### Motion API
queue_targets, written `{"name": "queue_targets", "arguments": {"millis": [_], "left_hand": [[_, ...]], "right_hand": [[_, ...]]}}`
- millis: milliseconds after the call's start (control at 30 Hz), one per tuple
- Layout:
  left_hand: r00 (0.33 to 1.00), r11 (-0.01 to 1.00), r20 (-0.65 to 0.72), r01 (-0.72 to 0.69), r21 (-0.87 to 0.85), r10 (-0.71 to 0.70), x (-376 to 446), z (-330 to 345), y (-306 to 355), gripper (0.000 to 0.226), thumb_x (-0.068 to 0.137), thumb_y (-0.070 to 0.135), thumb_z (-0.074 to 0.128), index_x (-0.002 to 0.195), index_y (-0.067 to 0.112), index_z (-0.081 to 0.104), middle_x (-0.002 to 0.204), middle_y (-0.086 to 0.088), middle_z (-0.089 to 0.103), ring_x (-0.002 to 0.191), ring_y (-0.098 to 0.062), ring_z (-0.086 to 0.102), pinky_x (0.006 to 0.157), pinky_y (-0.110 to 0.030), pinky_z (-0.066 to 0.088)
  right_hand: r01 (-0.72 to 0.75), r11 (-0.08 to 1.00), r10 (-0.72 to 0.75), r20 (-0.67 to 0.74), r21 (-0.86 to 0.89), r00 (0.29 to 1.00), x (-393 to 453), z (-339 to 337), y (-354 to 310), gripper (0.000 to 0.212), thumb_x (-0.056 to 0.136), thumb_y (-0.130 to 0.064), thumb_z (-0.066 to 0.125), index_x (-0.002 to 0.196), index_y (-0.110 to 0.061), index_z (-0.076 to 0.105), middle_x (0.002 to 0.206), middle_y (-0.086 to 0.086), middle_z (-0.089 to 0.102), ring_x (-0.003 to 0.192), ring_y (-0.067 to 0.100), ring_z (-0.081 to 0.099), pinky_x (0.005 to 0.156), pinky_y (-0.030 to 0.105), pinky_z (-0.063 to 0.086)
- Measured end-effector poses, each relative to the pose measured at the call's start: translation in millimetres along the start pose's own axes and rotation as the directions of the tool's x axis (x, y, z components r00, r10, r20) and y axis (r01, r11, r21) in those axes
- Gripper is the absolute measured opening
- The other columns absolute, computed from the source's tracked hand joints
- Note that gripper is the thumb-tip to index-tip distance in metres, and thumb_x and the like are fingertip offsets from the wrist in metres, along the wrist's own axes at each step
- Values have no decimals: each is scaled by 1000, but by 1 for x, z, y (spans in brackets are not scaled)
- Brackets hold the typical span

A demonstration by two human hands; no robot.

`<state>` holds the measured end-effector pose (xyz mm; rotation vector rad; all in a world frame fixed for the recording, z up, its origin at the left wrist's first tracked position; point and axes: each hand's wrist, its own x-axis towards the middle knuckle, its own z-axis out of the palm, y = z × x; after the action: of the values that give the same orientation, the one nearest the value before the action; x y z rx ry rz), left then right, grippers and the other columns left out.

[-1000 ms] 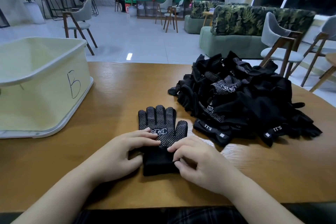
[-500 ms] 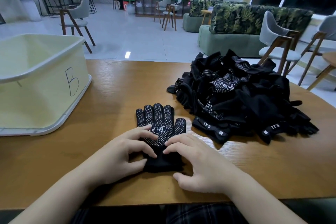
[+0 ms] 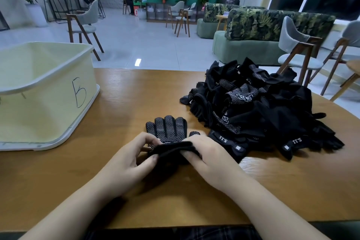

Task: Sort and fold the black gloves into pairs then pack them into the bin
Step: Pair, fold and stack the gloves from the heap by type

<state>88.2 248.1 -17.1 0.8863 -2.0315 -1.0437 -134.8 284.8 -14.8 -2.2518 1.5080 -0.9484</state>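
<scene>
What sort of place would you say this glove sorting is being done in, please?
Probably a café or office lounge, not a workshop: leaf-print sofas, scattered wooden chairs on a tiled floor, and bar stools at a high counter behind the wooden table.

Glove (image 3: pixel 167 130) palm logo hidden under lifted cuff; bin (image 3: pixel 46 91) cut off at left edge.
</scene>
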Motion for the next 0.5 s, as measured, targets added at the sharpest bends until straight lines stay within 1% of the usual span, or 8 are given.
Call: {"name": "queue_targets", "arguments": {"millis": [67, 133, 167, 233, 333, 367, 433, 500], "left_hand": [[1000, 998, -8, 3, 57, -3, 3, 0, 3, 31, 76, 44, 54, 108, 43, 51, 106, 13, 60, 103, -9, 58, 88, -20, 45], [996, 975, -84, 26, 221, -7, 12, 2, 1, 25, 83, 41, 57, 106, 43, 49, 100, 17, 59, 90, 0, 56, 75, -14, 42], [990, 957, -142, 65, 282, -26, 18, 4, -1, 21, 88, 37, 58, 105, 41, 48, 96, 17, 59, 83, 0, 55, 69, -14, 42], [967, 937, -246, 152, 316, -74, 30, 6, -6, 24, 91, 34, 55, 112, 35, 44, 92, 14, 59, 75, -5, 56, 64, -17, 39], [936, 921, -338, 217, 325, -101, 45, 9, -15, 40, 92, 33, 55, 126, 24, 36, 91, 10, 59, 78, -9, 56, 67, -25, 37], [926, 920, -361, 229, 318, -106, 49, 10, -17, 43, 92, 30, 56, 127, 21, 34, 91, 10, 58, 78, -8, 55, 67, -24, 37], [918, 922, -386, 222, 317, -89, 52, 12, -16, 44, 91, 26, 58, 127, 17, 35, 96, 10, 54, 73, -5, 52, 64, -17, 36], [931, 923, -365, 145, 356, -5, 50, 11, -18, 39, 89, 30, 61, 122, 19, 42, 107, 6, 50, 76, -3, 51, 66, -12, 36]], "right_hand": [[-55, 998, 56, -25, 9, 998, 11, -1, -3, 25, 96, -37, 44, 108, -22, 60, 93, -10, 62, 90, 12, 57, 81, 33, 46], [-121, 992, 120, -33, -33, 992, 25, -2, -5, 21, 100, -37, 42, 104, -21, 55, 88, -4, 63, 84, 19, 59, 76, 41, 48], [-164, 984, 162, -34, -67, 986, 33, -2, -6, 22, 100, -38, 41, 101, -20, 52, 87, -1, 64, 84, 23, 59, 74, 42, 48], [-236, 966, 230, -64, -109, 971, 49, 0, -6, 23, 100, -39, 40, 97, -18, 50, 90, 4, 64, 86, 28, 59, 74, 41, 47], [-326, 934, 311, -115, -145, 943, 70, 6, -3, 27, 99, -40, 42, 108, -18, 55, 101, 4, 66, 94, 29, 60, 76, 37, 47], [-351, 921, 332, -127, -172, 935, 76, 9, -1, 29, 99, -41, 43, 114, -21, 55, 105, 3, 67, 98, 28, 61, 78, 36, 48], [-393, 890, 367, -149, -231, 918, 81, 14, 5, 33, 98, -42, 45, 125, -24, 52, 111, 0, 68, 102, 25, 62, 77, 33, 48], [-406, 880, 371, -178, -248, 912, 80, 19, 10, 35, 98, -41, 46, 128, -23, 49, 111, -2, 67, 103, 23, 61, 76, 31, 45]]}}
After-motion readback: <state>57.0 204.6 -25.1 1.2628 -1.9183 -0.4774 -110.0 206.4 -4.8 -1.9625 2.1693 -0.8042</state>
